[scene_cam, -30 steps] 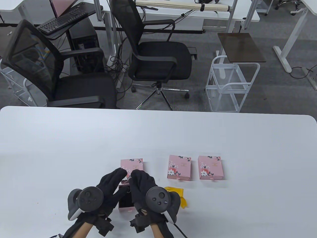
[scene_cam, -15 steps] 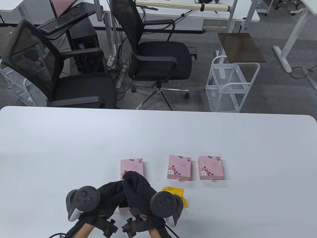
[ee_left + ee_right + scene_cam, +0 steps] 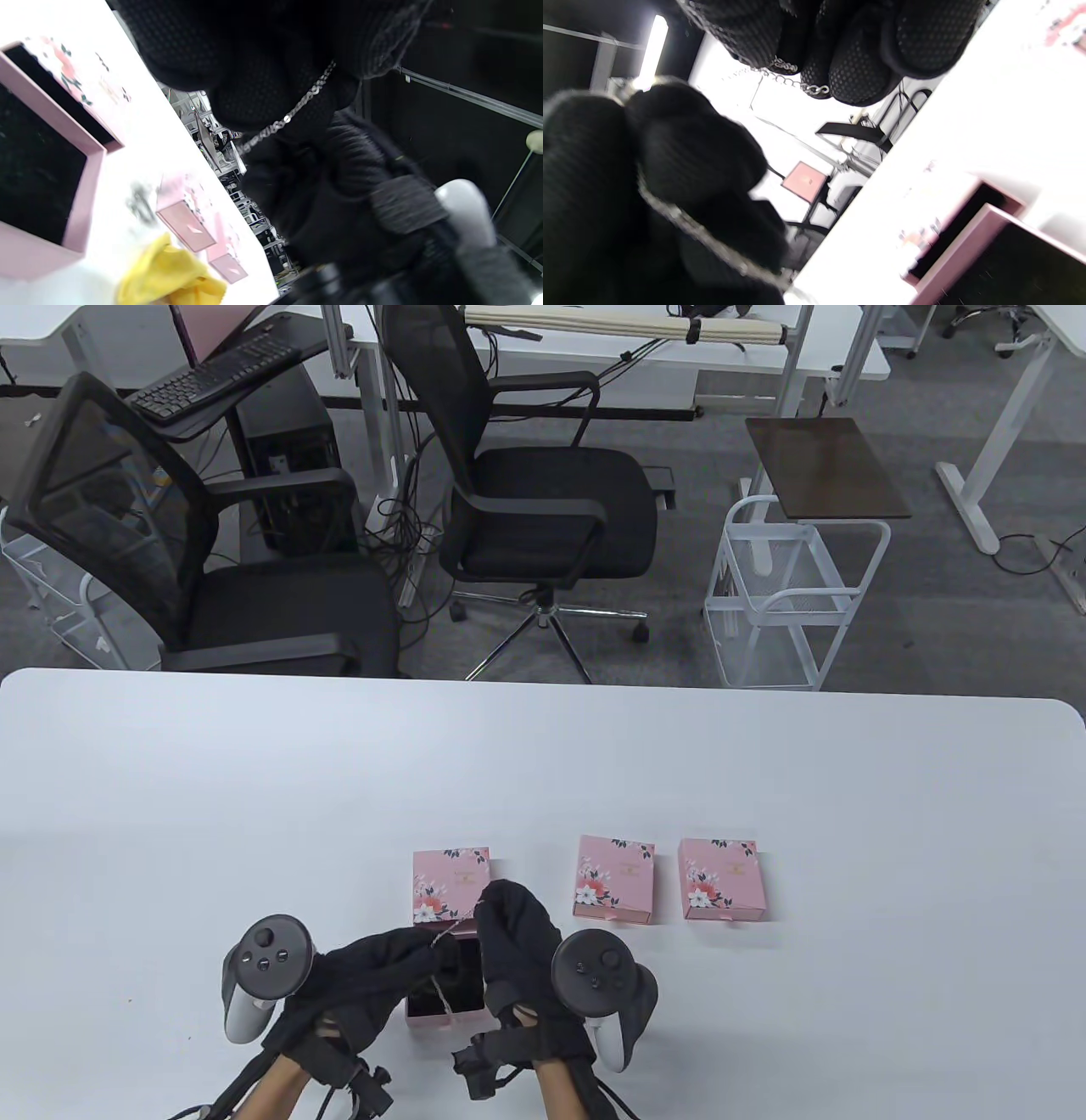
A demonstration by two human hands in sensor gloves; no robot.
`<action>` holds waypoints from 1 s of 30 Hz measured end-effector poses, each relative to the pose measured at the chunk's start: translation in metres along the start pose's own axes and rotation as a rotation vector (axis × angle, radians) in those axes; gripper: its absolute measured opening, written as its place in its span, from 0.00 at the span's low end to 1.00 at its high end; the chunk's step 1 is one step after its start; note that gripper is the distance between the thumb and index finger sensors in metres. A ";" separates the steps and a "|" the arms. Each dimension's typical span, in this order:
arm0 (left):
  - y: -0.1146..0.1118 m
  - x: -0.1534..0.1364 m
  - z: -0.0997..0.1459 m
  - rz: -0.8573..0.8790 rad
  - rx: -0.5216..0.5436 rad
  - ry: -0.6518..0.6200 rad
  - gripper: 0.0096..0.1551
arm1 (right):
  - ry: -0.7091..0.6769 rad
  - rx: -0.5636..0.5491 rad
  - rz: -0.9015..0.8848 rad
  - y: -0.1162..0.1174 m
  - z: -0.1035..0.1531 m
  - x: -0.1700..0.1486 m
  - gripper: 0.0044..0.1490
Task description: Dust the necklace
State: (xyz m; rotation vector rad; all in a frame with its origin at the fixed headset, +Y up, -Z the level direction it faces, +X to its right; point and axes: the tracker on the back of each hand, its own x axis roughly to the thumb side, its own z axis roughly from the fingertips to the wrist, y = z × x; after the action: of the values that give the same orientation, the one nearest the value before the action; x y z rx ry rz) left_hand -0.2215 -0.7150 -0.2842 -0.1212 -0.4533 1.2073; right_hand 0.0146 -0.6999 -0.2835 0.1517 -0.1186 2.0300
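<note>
1. Near the table's [image 3: 543,763] front edge, your hands work over an open pink box [image 3: 445,1014] with a dark lining; the edge lies just below your wrists.
2. Behind that box, touching or nearly touching it, lies its flowered pink sleeve [image 3: 451,885]. To the right sit two closed flowered boxes, one [image 3: 614,877] beside the other [image 3: 722,879], with a narrow gap between them.
3. Beyond this row the white tabletop stretches bare to its far edge and to both sides. You also have free surface left of your left hand and right of your right hand.
4. Your left hand [image 3: 373,976] has its fingers curled and pinches the necklace [image 3: 448,931], a thin silver chain. In the left wrist view the chain [image 3: 292,112] runs taut across the gloved fingers.
5. Your right hand [image 3: 517,950] is also clenched on the chain, holding it at the fingertips above the sleeve's near end. The right wrist view shows links [image 3: 793,82] hanging below the fingertips [image 3: 857,76].
6. Between your hands the chain is lifted over the open box, and a strand dangles into it.
7. Under your right hand a yellow cloth [image 3: 174,277] lies on the table, seen only in the left wrist view.
</note>
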 end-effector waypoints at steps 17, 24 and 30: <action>0.008 -0.004 0.003 0.148 0.155 0.060 0.19 | -0.133 -0.029 0.124 0.005 0.010 0.022 0.26; 0.014 0.017 0.004 0.183 0.249 0.060 0.20 | -0.246 -0.044 0.102 0.007 0.020 0.036 0.28; 0.002 0.034 -0.011 0.165 0.153 0.056 0.21 | -0.246 -0.001 0.095 0.012 0.022 0.036 0.38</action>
State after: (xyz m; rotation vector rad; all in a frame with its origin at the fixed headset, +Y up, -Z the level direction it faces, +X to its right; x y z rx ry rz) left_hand -0.2098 -0.6810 -0.2853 -0.0613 -0.3046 1.3929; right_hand -0.0109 -0.6765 -0.2561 0.4023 -0.2856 2.0994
